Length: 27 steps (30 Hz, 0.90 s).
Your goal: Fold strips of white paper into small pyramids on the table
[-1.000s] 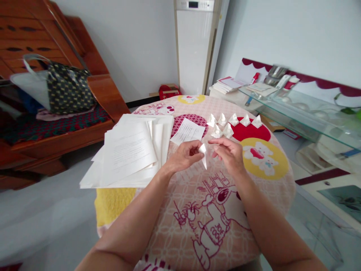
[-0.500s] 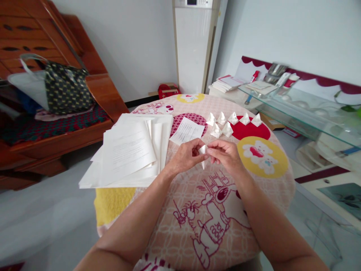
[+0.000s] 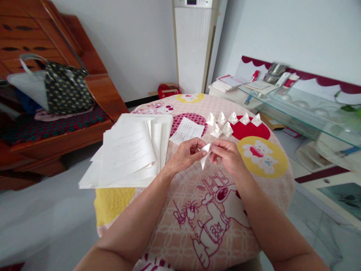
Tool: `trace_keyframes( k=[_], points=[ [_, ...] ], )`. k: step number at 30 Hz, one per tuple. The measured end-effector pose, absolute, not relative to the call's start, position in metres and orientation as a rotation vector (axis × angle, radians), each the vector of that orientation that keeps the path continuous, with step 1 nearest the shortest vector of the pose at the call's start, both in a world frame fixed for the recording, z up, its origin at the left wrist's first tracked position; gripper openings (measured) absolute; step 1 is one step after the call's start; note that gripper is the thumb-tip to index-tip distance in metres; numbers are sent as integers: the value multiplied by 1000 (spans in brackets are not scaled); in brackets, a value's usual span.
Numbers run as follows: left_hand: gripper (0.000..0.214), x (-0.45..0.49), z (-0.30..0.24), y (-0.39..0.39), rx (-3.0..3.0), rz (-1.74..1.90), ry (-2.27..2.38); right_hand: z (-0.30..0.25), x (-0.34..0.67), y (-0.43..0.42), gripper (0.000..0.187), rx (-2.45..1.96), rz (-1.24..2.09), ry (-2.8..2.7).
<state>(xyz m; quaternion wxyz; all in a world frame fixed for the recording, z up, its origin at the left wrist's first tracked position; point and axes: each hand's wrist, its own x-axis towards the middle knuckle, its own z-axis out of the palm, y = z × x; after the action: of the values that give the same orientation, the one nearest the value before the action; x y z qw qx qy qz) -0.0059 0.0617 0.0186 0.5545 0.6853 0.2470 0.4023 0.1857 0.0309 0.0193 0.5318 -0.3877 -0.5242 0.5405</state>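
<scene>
Between my two hands, just above the table's middle, is a small folded piece of white paper [image 3: 205, 155] with a point facing down toward me. My left hand [image 3: 187, 153] pinches its left side with thumb and forefinger. At the upper right edge, the fingers of my right hand [image 3: 225, 153] are closed on the same paper. Beyond my hands stand several small folded paper boats [image 3: 227, 129], grouped in two rows. A printed paper slip [image 3: 187, 130] lies flat behind my left hand.
A pile of white paper sheets [image 3: 126, 150] covers the table's left side. The round table wears a patterned cloth [image 3: 169, 226]. To the right runs a glass shelf [image 3: 307, 116] with various items. A wooden bench [image 3: 98, 90] holding bags stands at the left.
The folded paper has turned slightly in my fingers and more of its surface shows. My right hand has shifted a little to the right.
</scene>
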Motion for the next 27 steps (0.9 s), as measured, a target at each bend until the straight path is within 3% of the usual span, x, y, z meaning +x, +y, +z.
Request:
trace_keyframes(
  k=[7,15,27],
  points=[
    [32,-2,19,56,1733,990,715,22,182,29,19,-935,1258,-1239],
    [35,-1,18,59,1584,991,555,21,181,29,22,-938,1260,-1232],
    [20,0,15,55,1711,1054,675,20,182,29,24,-1029,1155,-1316]
  ],
)
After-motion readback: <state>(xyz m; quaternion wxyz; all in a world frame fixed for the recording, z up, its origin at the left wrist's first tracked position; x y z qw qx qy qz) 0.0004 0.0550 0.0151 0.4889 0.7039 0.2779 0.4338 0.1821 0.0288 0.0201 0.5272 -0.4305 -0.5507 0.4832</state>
